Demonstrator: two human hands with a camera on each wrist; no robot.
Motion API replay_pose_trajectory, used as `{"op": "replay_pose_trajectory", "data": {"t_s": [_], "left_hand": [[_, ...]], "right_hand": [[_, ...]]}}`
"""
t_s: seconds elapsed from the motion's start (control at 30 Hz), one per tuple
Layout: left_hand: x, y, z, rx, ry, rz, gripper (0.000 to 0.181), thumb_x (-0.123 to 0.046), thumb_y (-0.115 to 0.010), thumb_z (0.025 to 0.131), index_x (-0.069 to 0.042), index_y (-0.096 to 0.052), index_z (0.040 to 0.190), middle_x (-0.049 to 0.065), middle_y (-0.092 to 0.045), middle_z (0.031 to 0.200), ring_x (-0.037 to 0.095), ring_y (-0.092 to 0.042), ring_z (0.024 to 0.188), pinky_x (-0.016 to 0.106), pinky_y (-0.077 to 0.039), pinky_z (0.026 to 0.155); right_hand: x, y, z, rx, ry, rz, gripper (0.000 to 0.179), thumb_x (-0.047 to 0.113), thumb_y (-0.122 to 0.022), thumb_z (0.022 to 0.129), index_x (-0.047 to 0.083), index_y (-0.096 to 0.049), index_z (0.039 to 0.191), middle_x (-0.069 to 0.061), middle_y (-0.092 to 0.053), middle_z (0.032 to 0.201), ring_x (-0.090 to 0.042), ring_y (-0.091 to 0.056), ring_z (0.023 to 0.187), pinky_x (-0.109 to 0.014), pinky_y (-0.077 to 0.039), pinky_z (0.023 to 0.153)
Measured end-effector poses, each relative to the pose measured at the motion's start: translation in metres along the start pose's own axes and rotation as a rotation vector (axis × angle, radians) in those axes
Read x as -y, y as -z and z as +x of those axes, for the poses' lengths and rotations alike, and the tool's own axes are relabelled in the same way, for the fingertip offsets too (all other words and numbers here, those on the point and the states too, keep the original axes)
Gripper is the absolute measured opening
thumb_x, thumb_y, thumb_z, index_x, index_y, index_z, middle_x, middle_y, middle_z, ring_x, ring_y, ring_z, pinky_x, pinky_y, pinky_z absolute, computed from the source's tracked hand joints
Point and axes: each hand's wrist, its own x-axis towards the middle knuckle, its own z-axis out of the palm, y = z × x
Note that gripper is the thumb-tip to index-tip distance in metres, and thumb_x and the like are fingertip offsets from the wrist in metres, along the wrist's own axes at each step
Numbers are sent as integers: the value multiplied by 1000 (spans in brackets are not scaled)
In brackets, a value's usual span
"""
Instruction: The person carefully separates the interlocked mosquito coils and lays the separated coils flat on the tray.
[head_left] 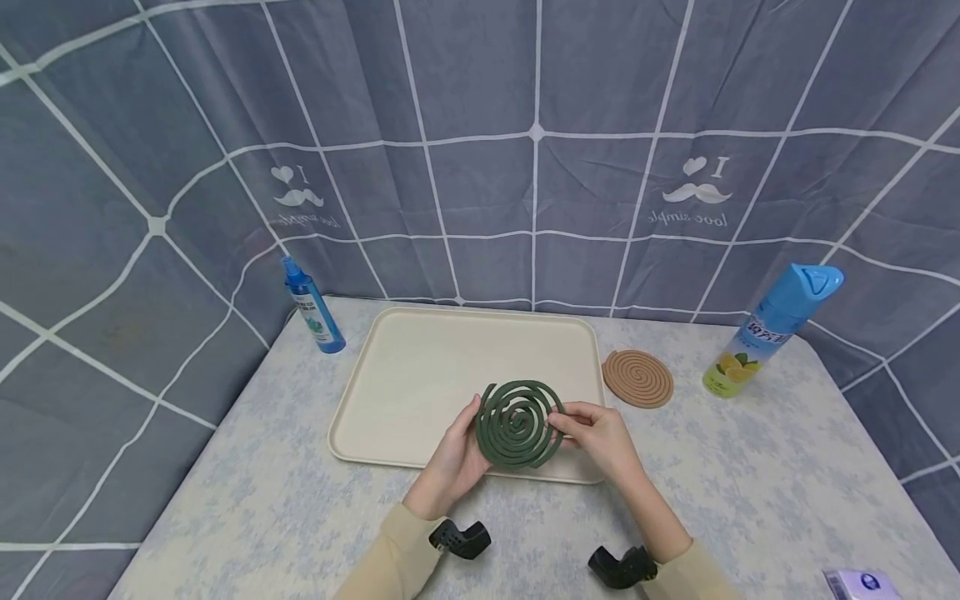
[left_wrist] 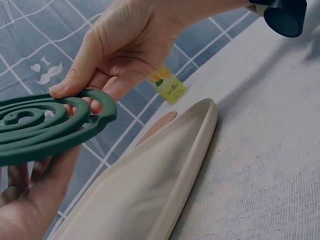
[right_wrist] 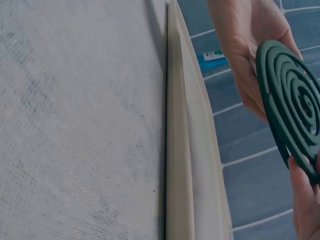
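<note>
Green coil [head_left: 519, 423] is held in the air above the tray [head_left: 420, 375], toward the tray's five o'clock corner. Left hand [head_left: 456, 457] grips its nine o'clock edge, fingers running beneath. Right hand [head_left: 602, 437] pinches the three o'clock edge, thumb on the upper face. Relative to the green coil: brown coil [head_left: 637, 378] lies at two o'clock, just beside the tray; spray can [head_left: 772, 329] stands farther along that bearing; blue bottle [head_left: 315, 308] stands at ten; purple pack [head_left: 862, 586] is partly visible at four.
</note>
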Motion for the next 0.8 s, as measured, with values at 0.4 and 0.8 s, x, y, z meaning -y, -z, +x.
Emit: {"op": "replay_pose_trajectory", "data": {"t_s": [0.4, 0.8], "left_hand": [[-2, -2, 0, -17, -40, -73, 40, -45, -23, 108, -24, -52, 127, -10, -64, 117, 3, -63, 109, 25, -51, 98], [-6, 1, 0, 3, 29, -95, 45, -50, -20, 107, -25, -54, 121, -9, -67, 111, 4, -65, 103, 26, -53, 94]], "right_hand": [[0, -8, -2, -13, -43, 86, 25, 12, -72, 89, -6, -70, 108, -2, -72, 77, -8, -68, 71, -31, -61, 70], [3, -2, 1, 63, 13, 40, 24, 11, -70, 92, -6, -69, 109, -3, -71, 80, -10, -68, 74, -31, -61, 71]]}}
